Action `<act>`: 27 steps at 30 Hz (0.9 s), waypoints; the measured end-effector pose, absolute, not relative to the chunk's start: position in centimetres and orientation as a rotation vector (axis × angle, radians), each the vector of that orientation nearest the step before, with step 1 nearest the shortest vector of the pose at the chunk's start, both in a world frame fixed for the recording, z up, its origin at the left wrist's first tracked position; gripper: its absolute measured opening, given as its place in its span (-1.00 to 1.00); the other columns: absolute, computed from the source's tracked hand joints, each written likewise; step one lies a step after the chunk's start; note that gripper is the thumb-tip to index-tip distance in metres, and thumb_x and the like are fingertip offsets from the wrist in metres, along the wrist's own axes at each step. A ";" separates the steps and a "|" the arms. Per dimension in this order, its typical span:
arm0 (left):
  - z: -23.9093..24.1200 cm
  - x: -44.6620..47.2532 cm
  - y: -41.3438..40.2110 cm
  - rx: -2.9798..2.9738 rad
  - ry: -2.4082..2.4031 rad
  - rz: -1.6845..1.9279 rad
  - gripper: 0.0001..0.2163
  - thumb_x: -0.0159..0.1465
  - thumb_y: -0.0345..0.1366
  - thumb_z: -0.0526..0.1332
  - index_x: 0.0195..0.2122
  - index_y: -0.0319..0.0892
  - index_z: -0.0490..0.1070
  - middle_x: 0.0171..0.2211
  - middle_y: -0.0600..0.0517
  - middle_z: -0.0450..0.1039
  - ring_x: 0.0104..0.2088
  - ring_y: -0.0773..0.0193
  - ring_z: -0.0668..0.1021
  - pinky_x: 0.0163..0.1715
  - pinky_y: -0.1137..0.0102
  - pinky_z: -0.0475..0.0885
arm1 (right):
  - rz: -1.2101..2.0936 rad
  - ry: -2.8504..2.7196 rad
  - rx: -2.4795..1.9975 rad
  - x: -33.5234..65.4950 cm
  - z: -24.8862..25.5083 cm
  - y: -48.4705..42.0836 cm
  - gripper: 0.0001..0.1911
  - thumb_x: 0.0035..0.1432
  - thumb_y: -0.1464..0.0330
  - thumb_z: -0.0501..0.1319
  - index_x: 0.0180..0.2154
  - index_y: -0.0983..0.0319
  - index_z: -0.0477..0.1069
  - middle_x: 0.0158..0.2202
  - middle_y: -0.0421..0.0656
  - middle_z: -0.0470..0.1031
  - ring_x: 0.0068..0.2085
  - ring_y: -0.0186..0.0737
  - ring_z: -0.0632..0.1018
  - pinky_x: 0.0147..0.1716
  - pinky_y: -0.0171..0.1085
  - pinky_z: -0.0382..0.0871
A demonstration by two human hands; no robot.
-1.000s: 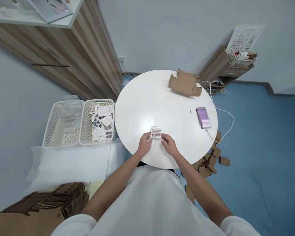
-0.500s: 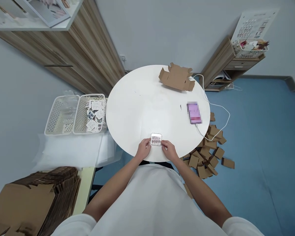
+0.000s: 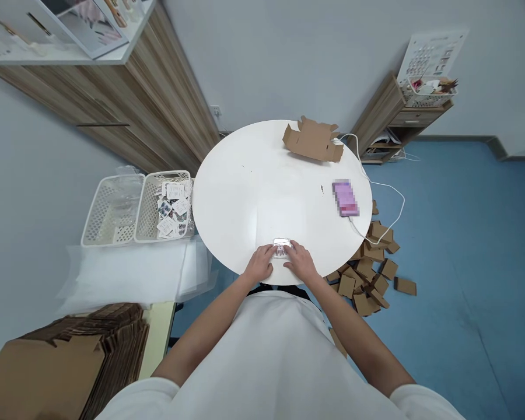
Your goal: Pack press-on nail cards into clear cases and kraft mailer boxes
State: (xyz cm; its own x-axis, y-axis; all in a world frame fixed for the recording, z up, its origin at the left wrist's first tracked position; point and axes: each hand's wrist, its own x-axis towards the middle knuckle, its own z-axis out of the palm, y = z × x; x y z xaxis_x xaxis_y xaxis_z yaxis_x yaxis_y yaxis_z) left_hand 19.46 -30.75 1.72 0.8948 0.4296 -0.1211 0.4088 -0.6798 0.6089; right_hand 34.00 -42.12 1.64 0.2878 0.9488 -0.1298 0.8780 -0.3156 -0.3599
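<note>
A small clear plastic case of press-on nails (image 3: 282, 247) lies on the round white table (image 3: 262, 192) near its front edge. My left hand (image 3: 261, 263) presses on the case's left side and my right hand (image 3: 301, 262) on its right side, fingers curled over it. Most of the case is hidden under my fingers.
A flat unfolded cardboard box (image 3: 312, 142) lies at the table's far side, and a phone (image 3: 345, 198) on a white cable at the right. Two white baskets (image 3: 140, 207) stand to the left, one holding nail cards. Small cardboard boxes (image 3: 370, 271) litter the blue floor; flat cartons (image 3: 70, 356) are stacked lower left.
Both hands have closed in over the case, covering more of it; before they held it by its ends. The view has shifted slightly.
</note>
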 end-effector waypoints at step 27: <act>3.4 16.8 -30.9 2.588 0.366 0.022 -0.73 0.14 -0.33 0.09 -0.11 -0.08 0.33 -0.18 -0.04 0.35 -0.18 0.17 0.38 -0.21 0.27 0.28 | 0.506 -1.803 -2.258 30.7 4.6 -45.4 -0.66 0.15 0.37 -0.04 -0.01 0.21 0.18 -0.08 -0.04 0.35 -0.17 -0.13 0.42 -0.24 -0.21 0.28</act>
